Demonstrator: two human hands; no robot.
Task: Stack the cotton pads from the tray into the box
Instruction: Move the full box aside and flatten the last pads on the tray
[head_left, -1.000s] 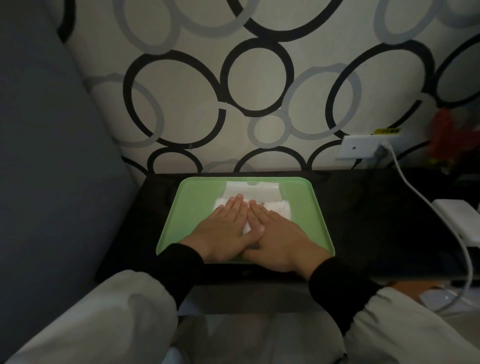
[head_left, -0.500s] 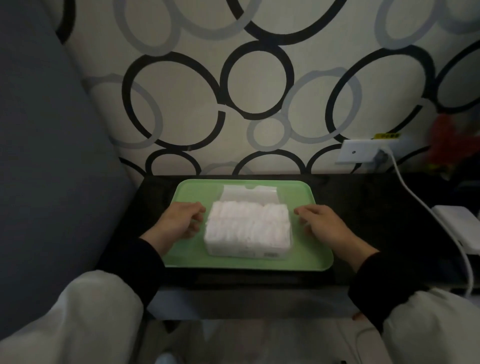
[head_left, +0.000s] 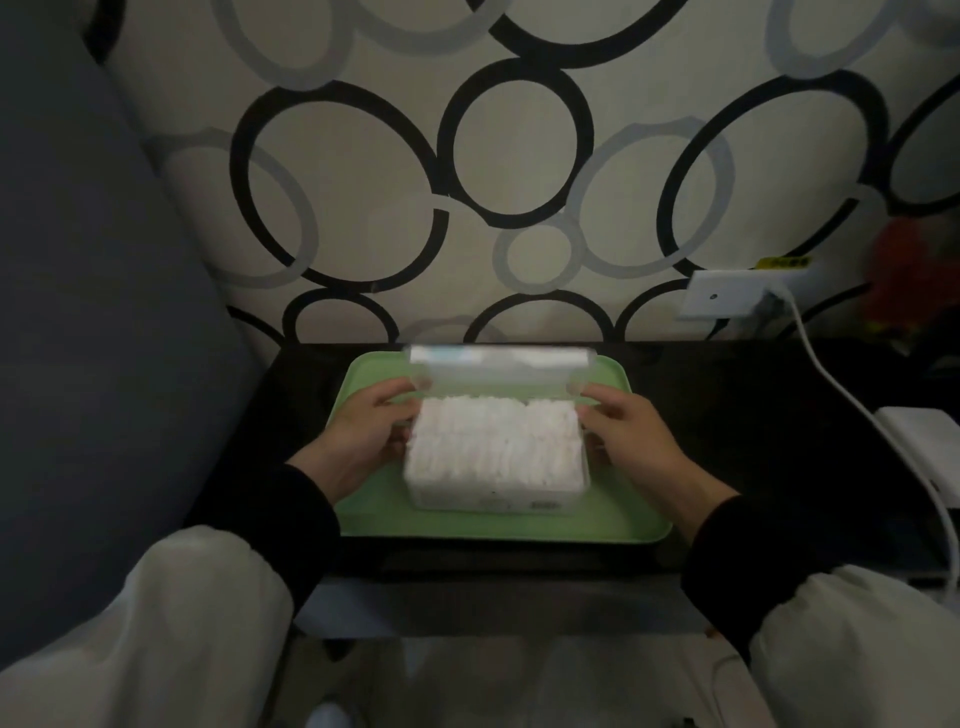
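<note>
Though a bit blurry, can make out the box sitting mid tray on the dark table, packed to the brim with white pads. Got the left hand curled round the left end of the clear lid and the right hand pinching the right end, holding it raised over the box's back edge.

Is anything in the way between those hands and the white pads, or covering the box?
Nothing visible. The clear lid is raised at the far edge of the box, pinched at its ends by the left hand and right hand, so the opening is uncovered. The cotton pads fill the box on the green tray.
</note>
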